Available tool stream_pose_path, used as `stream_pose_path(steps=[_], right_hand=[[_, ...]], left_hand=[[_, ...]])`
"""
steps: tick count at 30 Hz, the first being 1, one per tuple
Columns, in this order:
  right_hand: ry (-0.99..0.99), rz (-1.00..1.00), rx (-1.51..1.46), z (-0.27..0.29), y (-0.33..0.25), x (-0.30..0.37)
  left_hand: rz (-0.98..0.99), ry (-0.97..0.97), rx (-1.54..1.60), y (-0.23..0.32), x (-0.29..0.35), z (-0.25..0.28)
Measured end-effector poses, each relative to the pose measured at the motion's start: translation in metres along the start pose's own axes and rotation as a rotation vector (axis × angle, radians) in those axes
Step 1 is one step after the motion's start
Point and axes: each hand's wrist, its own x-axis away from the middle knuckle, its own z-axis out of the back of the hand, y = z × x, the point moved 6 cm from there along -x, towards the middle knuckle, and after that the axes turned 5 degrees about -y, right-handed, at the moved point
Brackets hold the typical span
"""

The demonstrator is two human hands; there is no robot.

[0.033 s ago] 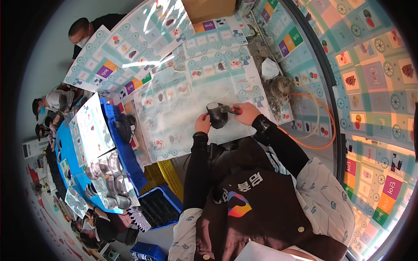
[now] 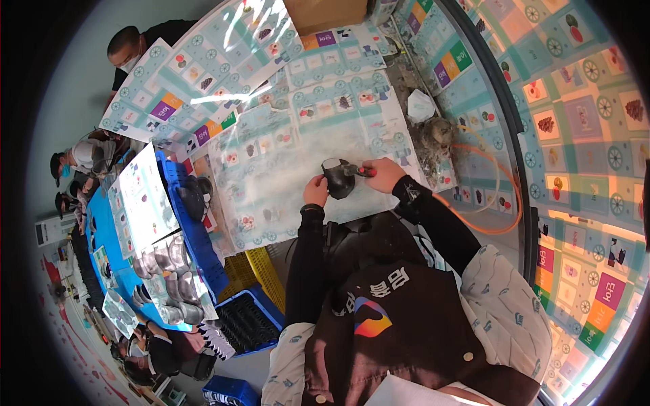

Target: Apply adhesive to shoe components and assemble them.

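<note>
A dark, glossy cup-shaped piece point(image 2: 340, 184) with a pale patch on its upper left is held over the papered worktop. My left hand point(image 2: 315, 191) grips its left edge with closed fingers. In my right hand point(image 2: 384, 175) is a small dark hand tool point(image 2: 359, 170) with red on its handle. The tool's front end meets the upper right of the cup-shaped piece; its exact kind is too small to make out. Black sleeves cover both my forearms.
Patterned paper covers the worktop point(image 2: 271, 183) and side panels. At right lie a dusty grey heap point(image 2: 433, 135), crumpled white paper point(image 2: 420, 106) and an orange hose point(image 2: 520, 203). Left are blue crates point(image 2: 247, 321), a yellow crate point(image 2: 261, 274), rows of grey cup-shaped pieces point(image 2: 172, 271) and several people.
</note>
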Motion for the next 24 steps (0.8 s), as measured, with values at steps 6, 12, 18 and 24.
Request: stream_pose_path(steps=[6,12,18,24], right_hand=[[0.009,-0.005,0.069,0.003,-0.002,0.005],[0.052,0.047,0.092,0.0,-0.001,0.008],[0.061,-0.035,0.173,0.006,0.003,0.026],[0.068,-0.027,-0.028,0.001,0.001,0.032]], left_hand=[[0.019,-0.01,0.041,0.005,0.003,-0.004],[0.015,-0.029,0.034,0.004,0.002,-0.005],[0.018,-0.041,0.024,0.007,0.003,-0.005],[0.032,-0.05,0.024,0.006,0.002,-0.004]])
